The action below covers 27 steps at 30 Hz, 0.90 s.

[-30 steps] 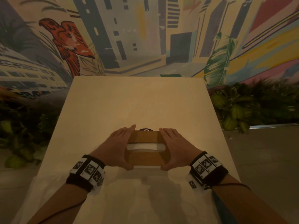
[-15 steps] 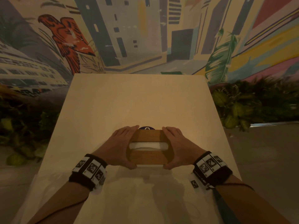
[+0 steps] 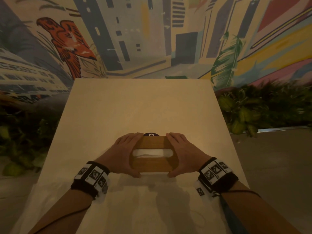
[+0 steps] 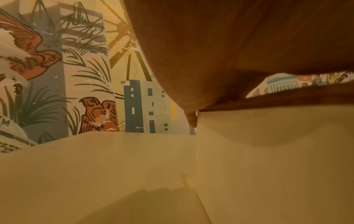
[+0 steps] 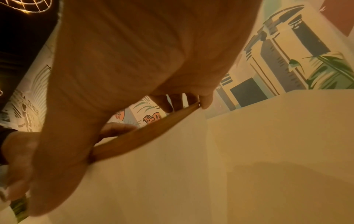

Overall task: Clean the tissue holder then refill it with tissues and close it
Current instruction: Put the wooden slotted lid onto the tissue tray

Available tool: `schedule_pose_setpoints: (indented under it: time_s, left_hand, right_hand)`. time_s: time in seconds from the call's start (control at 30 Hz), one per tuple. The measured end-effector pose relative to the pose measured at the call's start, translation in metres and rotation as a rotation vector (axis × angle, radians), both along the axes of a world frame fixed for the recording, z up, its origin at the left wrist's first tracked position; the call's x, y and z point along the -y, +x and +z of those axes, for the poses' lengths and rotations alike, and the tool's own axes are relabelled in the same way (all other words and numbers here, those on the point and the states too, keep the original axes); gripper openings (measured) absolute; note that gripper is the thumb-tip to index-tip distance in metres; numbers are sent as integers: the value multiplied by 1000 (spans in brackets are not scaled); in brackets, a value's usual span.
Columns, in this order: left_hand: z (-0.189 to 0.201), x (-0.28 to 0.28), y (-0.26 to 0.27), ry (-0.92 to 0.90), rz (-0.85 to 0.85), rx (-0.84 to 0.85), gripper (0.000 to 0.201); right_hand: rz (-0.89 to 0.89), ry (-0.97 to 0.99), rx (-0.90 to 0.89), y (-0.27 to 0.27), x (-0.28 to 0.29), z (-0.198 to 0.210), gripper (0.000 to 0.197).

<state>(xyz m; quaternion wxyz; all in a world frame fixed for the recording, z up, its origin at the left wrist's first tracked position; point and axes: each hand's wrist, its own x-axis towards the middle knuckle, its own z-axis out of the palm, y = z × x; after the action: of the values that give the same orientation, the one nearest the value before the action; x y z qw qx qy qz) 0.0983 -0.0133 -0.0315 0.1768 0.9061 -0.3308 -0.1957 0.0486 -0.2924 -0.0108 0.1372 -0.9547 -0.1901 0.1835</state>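
Tissue holder: on the bench, wooden lid on, white tissues showing in the slot. Our left hand and right hand clasp its ends, thumbs at the near edge. We judge refilling done; only final seating remains.

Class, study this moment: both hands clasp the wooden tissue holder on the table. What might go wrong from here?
1. The tissues bulge in the slot, so the wooden lid may seat crooked.
2. A dark round object sits right behind the holder; pushing forward could knock it.
3. The left hand and right hand squeeze only the ends, so fingers might slip.
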Motion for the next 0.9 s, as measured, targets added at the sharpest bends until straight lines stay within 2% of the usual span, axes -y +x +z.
schedule_pose_setpoints:
  time_s: [0.07, 0.13, 0.17, 0.27, 0.3, 0.37, 0.67, 0.9]
  left_hand:
    - [4, -1, -1, -9, 7, -16, 141]
    - [9, -1, -1, -76, 51, 3, 130]
    - [10, -1, -1, -125, 80, 37, 117]
    - [12, 3, 2, -194, 91, 194, 65]
    - [13, 6, 2, -195, 81, 223, 53]
    - [14, 11, 2, -185, 47, 256, 40]
    - [13, 18, -1, -103, -68, 369, 14]
    - [8, 17, 2, -70, -65, 313, 30]
  right_hand:
    - [4, -6, 16, -2, 1, 0, 142]
    - [-34, 73, 62, -3, -1, 1, 136]
    - [-65, 139, 101, -3, -2, 1, 126]
    - [-93, 282, 270, -2, -12, 1, 69]
    - [-81, 283, 304, -1, -17, 0, 55]
    - [-62, 265, 316, 2, -24, -1, 40]
    - [-88, 253, 269, 3, -36, -8, 35]
    - [-88, 145, 247, 5, -44, -5, 37]
